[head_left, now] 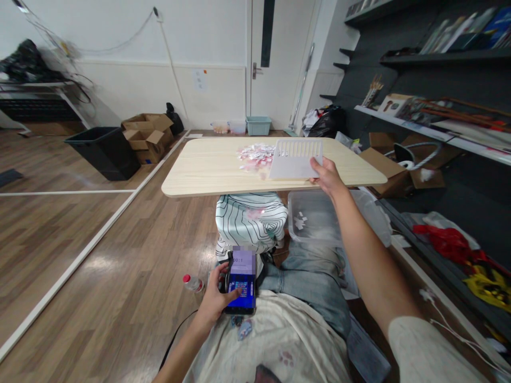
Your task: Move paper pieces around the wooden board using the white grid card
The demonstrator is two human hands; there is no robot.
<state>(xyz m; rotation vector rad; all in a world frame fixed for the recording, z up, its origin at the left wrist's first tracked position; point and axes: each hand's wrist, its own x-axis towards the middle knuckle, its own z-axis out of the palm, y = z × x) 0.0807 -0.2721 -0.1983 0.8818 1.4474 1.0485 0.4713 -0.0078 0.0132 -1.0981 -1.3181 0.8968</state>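
My right hand [328, 175] grips the lower right corner of a white slotted plastic board [294, 162], thumb on top, over the right half of the pale wooden table [199, 170]. A row of narrow slots runs along the board's far side. Just left of it lies a loose pile of small white and pink pieces [257, 153]; the board hides part of the pile's right edge. Down at my lap, my left hand [221, 290] is around the left side of a smartphone [241, 287] with a lit blue screen, its thumb over the screen.
Under the table's right side stands a clear plastic bin [315, 218] with a few white scraps. A patterned cloth-covered stool [249, 221] is in front of my knees. A red-capped bottle [192, 283] stands on the floor at left. Shelves [439, 127] line the right wall.
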